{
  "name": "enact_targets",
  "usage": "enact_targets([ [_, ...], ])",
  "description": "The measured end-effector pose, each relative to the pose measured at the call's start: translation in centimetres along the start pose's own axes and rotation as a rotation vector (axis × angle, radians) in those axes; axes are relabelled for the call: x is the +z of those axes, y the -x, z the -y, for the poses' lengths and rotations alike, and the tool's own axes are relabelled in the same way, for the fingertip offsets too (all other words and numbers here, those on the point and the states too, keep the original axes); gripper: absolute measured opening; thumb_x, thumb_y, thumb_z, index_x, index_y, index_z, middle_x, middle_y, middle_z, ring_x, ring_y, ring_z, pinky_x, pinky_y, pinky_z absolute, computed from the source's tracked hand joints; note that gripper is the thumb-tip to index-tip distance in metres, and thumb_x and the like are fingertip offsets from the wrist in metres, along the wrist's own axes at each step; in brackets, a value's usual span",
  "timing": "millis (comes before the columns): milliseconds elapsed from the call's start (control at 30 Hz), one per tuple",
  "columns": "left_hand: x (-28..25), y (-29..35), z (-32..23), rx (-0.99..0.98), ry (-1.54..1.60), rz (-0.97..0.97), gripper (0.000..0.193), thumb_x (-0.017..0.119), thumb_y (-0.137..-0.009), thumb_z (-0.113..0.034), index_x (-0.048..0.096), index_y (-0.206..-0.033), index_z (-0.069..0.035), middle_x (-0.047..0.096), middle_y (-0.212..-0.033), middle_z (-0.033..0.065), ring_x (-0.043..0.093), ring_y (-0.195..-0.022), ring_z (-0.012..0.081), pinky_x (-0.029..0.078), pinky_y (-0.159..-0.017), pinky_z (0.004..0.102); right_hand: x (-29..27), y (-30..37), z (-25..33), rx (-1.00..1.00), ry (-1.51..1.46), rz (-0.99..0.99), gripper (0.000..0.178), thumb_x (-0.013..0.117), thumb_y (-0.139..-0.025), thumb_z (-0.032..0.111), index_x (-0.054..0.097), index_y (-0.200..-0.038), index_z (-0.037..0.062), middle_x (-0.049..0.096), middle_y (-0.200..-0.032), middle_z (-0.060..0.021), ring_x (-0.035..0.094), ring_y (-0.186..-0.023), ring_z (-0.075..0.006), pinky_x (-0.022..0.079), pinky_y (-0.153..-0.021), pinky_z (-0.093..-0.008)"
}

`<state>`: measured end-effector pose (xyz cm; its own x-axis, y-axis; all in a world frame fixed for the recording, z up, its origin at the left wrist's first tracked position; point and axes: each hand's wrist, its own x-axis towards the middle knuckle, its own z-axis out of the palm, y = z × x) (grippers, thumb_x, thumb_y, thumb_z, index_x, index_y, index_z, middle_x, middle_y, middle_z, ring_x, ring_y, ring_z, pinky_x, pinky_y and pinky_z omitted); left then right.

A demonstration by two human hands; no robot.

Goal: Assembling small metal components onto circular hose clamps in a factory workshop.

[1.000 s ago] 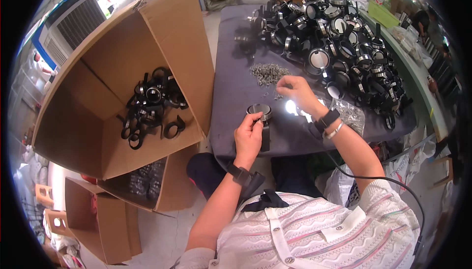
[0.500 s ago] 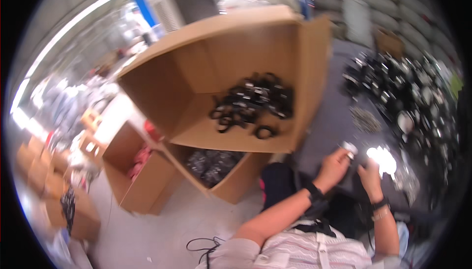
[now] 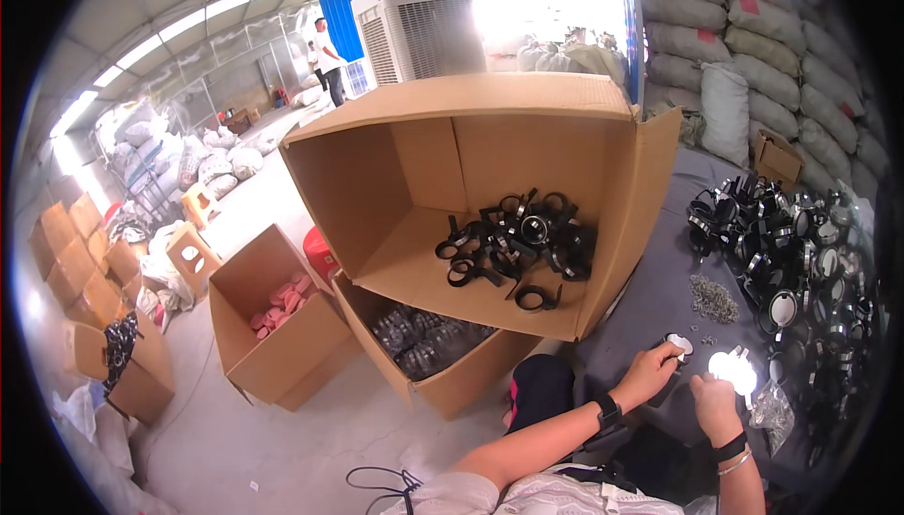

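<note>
My left hand is closed on a black piece with a round silver face, held low over the grey-covered table. Just to its right, my right hand has its fingers curled in beside a glaring white round shape; glare hides what they grip. Beyond both hands lies a small heap of tiny metal parts. A large pile of black pieces with round silver faces covers the table's right side. A clear bag of small metal parts rests by my right hand.
An open cardboard box beside the table holds several black ring-shaped pieces. Below it are a carton of dark wrapped items and another of pink pieces. Stacked sacks and an air cooler stand behind; people are far off.
The view has tilted and steadied, so the scene sits lower and sharper. My hands remain close together over the table, the left still on the silver-faced piece.
</note>
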<state>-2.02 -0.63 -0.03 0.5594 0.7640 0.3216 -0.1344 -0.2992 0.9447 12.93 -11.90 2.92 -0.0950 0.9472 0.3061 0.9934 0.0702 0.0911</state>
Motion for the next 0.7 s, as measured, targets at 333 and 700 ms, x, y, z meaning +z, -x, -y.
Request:
enact_targets([
  [333, -0.1, 0.2, -0.1, -0.012, 0.057, -0.010, 0.023, 0.051, -0.089, -0.010, 0.061, -0.109, -0.007, 0.061, -0.068, 0.0017, 0.051, -0.045, 0.0078, 0.040, -0.042, 0.0256, -0.2, -0.1, 0.0, -0.065, -0.026, -0.007, 0.007, 0.056, -0.074, 0.004, 0.051, -0.069, 0.0057, 0.052, -0.068, -0.0165, 0.056, -0.054, -0.0334, 0.046, -0.049, -0.0410],
  [700, 0.0, 0.1, 0.4, -0.018, 0.080, -0.002, 0.022, 0.051, -0.089, -0.011, 0.061, -0.109, -0.007, 0.062, -0.071, 0.0016, 0.052, -0.046, 0.0085, 0.040, -0.041, 0.0255, -1.3, -0.4, 1.0, 0.298, -0.665, -0.246, 0.011, 0.058, -0.068, -0.005, 0.051, -0.076, -0.0013, 0.053, -0.070, -0.0179, 0.053, -0.065, -0.0359, 0.041, -0.059, -0.0401],
])
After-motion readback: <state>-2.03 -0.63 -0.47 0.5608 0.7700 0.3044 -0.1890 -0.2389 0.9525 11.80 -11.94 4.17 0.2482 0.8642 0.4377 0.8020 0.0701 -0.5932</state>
